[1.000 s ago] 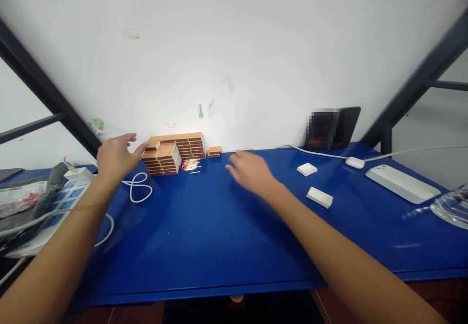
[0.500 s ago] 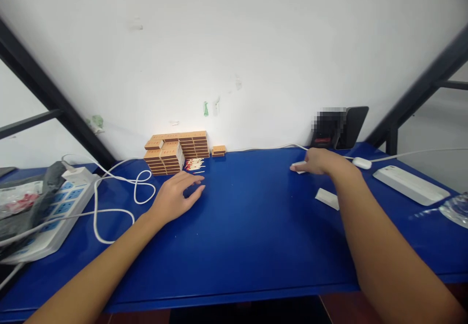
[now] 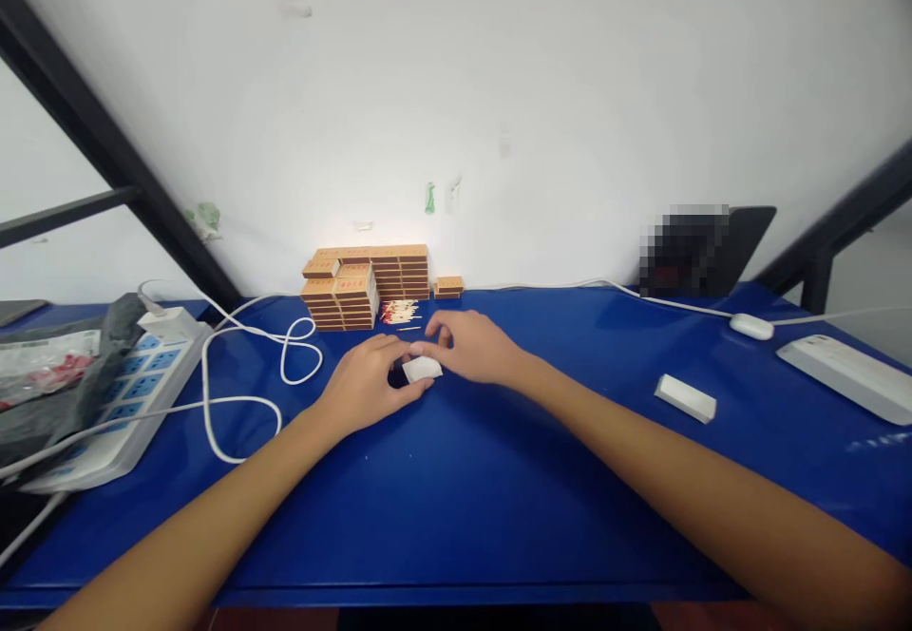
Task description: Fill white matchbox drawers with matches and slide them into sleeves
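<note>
A small white paper box (image 3: 423, 370), like a matchbox tray, is between my two hands just above the blue table. My left hand (image 3: 367, 382) grips its left and near edge between thumb and fingers. My right hand (image 3: 476, 346) is closed on its upper right side, with the thumb along the edge. Beyond them lies a loose pile of red-tipped matches (image 3: 399, 312). Left of the matches, several orange matchboxes (image 3: 338, 298) are stacked against the wall. A pair of flat matchboxes (image 3: 448, 286) lies to the right of the pile.
Another white paper box (image 3: 685, 398) lies on the blue table (image 3: 499, 507) to the right. Farther right are a white bar-shaped device (image 3: 847, 376) and a white cable switch (image 3: 751, 327). A power strip (image 3: 135, 393) and looped white cables (image 3: 208, 403) fill the left side.
My right hand has come left from the far right with the small white box. My left hand has closed on the box too. The view has shifted slightly.
</note>
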`<state>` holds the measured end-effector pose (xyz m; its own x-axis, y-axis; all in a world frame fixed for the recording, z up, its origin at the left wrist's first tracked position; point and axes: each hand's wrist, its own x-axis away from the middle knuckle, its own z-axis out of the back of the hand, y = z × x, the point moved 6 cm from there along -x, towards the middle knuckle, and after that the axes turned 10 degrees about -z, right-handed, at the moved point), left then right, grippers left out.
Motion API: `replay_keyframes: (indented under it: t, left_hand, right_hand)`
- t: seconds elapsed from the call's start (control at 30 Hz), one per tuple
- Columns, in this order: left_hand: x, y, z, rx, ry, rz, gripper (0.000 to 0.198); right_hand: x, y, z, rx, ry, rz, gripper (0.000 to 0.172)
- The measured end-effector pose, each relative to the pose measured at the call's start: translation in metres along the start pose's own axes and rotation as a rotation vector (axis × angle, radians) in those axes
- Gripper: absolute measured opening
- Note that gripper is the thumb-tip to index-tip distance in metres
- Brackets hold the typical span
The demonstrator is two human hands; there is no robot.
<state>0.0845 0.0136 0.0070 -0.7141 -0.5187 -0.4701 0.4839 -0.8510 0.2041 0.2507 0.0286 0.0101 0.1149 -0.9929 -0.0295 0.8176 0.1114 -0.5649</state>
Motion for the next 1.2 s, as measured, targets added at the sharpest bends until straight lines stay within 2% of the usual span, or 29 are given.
replay_keyframes:
  t: [0.07,0.13,0.27,0.47,0.7,0.93,1.1,1.2]
  left_hand:
    - [0.001,-0.008,0.003,-0.009,-0.017,0.02,0.027]
    - [0.001,-0.014,0.006,-0.008,-0.043,0.032,0.031]
    - [0.001,-0.02,0.012,-0.005,-0.1,0.043,0.037]
    - [-0.002,-0.021,0.017,0.043,-0.143,0.031,0.023]
    - [-0.002,-0.03,0.015,0.09,-0.205,0.05,0.039]
    - [-0.003,-0.033,0.021,0.101,-0.206,0.056,0.031]
    - [-0.001,-0.035,0.019,0.137,-0.177,0.077,0.037]
    - [-0.002,-0.032,0.017,0.177,-0.165,0.049,0.03]
  right_hand:
    - [-0.023,0.002,0.003,-0.042,0.02,0.059,0.017]
    - [-0.043,0.002,0.002,-0.039,0.031,0.09,0.015]
    - [-0.062,-0.004,-0.013,0.032,-0.013,0.134,0.013]
    - [-0.061,-0.005,-0.025,0.046,0.0,0.135,0.018]
    - [-0.062,-0.008,-0.031,0.042,0.129,0.172,0.004]
    - [-0.064,-0.004,-0.032,0.094,0.127,0.191,0.01]
    - [-0.063,-0.002,-0.03,0.076,0.137,0.205,0.008]
    - [-0.063,-0.002,-0.03,0.092,0.128,0.199,0.009]
